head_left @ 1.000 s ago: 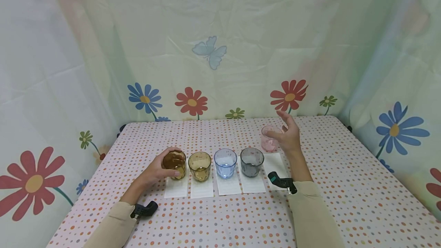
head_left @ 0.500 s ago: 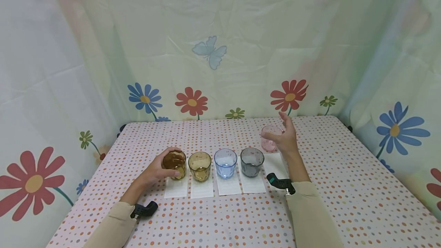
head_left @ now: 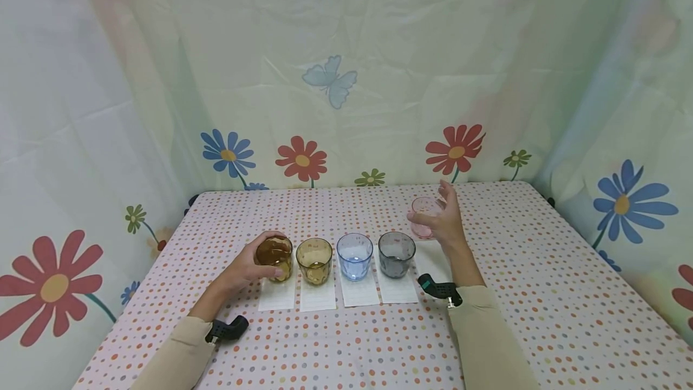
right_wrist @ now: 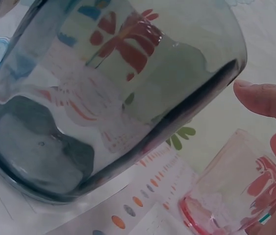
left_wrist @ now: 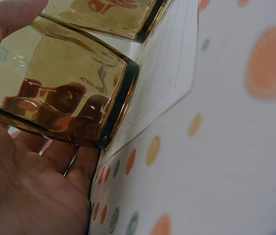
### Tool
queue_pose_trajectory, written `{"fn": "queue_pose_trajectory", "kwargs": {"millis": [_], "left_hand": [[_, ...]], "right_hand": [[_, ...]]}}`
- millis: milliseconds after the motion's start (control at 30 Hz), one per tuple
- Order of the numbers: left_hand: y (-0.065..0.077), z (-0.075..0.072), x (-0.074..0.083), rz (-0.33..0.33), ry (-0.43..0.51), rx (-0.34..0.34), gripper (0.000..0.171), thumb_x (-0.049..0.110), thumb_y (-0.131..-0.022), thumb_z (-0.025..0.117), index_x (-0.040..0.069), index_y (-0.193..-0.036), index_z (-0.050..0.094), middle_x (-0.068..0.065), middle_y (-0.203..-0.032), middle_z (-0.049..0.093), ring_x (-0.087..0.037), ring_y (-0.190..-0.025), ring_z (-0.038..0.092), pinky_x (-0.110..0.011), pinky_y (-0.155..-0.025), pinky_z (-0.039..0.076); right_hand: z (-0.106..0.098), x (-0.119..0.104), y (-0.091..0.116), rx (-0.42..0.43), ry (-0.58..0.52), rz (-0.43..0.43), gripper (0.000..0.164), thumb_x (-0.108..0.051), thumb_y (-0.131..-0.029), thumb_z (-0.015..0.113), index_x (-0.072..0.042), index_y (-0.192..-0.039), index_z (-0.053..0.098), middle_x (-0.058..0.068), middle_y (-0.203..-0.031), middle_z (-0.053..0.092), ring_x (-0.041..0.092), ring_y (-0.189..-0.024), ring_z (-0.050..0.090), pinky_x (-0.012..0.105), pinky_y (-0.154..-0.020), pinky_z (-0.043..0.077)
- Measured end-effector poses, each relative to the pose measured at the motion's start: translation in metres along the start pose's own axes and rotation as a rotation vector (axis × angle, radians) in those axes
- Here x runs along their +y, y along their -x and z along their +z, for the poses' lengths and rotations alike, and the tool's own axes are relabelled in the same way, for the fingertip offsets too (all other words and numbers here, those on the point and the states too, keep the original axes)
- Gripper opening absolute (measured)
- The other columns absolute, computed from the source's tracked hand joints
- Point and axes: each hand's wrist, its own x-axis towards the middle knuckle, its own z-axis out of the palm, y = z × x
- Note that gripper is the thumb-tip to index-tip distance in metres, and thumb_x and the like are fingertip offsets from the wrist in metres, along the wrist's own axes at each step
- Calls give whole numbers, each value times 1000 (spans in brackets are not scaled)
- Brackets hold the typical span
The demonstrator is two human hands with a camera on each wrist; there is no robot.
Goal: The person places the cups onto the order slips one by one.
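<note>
At the left end of a row of tinted glasses, my left hand (head_left: 242, 266) holds a brown glass (head_left: 275, 253), its thumb across the near side. The left wrist view shows my fingers behind this brown glass (left_wrist: 74, 88), which stands upright on the paper's edge. My right hand (head_left: 448, 224) is beside a pink glass (head_left: 425, 204), farther back at the right. Its thumb passes in front of the glass in the head view. In the right wrist view, the thumb tip (right_wrist: 255, 98) is apart from the pink glass (right_wrist: 226, 196); the other fingers are mostly hidden.
Between the hands stand an amber glass (head_left: 314, 262), a blue glass (head_left: 354, 257) and a grey glass (head_left: 397, 256) on paper slips. Another paper slip (head_left: 435, 257) lies partly under the right wrist. A flowered curtain (head_left: 346, 125) hangs behind the dotted table (head_left: 346, 348).
My right hand has shifted slightly left and toward me, its thumb lower in front of the pink glass. My left hand and the glasses stay in place.
</note>
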Motion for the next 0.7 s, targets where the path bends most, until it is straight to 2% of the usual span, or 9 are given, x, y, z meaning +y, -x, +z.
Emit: {"fn": "queue_pose_trajectory", "kwargs": {"millis": [133,233,567,700], "left_hand": [[0,0,0,-5,-11,5,74,9,-87,76,3,-150,38,-26,-139,51,-37,-123,56,-34,-95,54],[-1,0,-1,-10,-11,9,73,9,-87,76,6,-150,39,-25,-139,51,-35,-123,56,-34,-95,54],[0,-1,-3,8,-32,1,75,8,-88,75,-2,-150,35,-27,-138,52,-33,-123,56,-32,-97,53],[0,-1,-2,4,-31,4,75,8,-87,75,-1,-150,35,-27,-138,52,-35,-124,55,-32,-97,52]], "right_hand": [[0,4,0,-27,-20,13,119,-2,-76,86,-19,-164,8,18,-166,13,43,-151,18,62,-117,27],[0,7,1,-39,-18,15,119,-3,-77,86,-20,-164,6,19,-165,14,44,-150,20,62,-117,27],[2,16,0,-36,-1,57,119,-7,-78,87,-23,-164,6,16,-166,17,42,-150,24,57,-117,30],[3,18,-1,-26,2,77,118,-6,-78,86,-23,-164,6,17,-165,19,41,-149,26,56,-118,30]]}}
